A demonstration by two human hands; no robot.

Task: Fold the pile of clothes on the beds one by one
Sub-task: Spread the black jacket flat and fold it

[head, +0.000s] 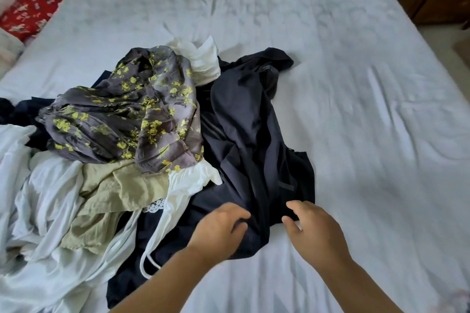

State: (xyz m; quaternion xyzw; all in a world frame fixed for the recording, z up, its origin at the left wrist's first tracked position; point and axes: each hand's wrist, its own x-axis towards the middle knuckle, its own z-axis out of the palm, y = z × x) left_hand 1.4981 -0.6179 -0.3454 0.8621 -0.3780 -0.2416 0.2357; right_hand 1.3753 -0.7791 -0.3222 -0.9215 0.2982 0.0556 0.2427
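Both hands reach onto the near edge of the dark garment (254, 134), which lies on the bed (356, 84) just ahead of them. The left hand (218, 229) has curled fingers pressing into the cloth, apparently gathering it; the right hand (315, 229) is half open, fingertips at the hem, gripping nothing I can make out. Left of the left hand, a white strap (152, 244) and the flowered dress (127, 114) overlap the dark cloth. Lifting now could drag those along and tumble the pile.

Both hands on dark navy garment (254, 134) at pile (122, 134) edge on bed (368, 109): left hand (218, 229) gripping fabric, right hand (315, 231) touching its hem.
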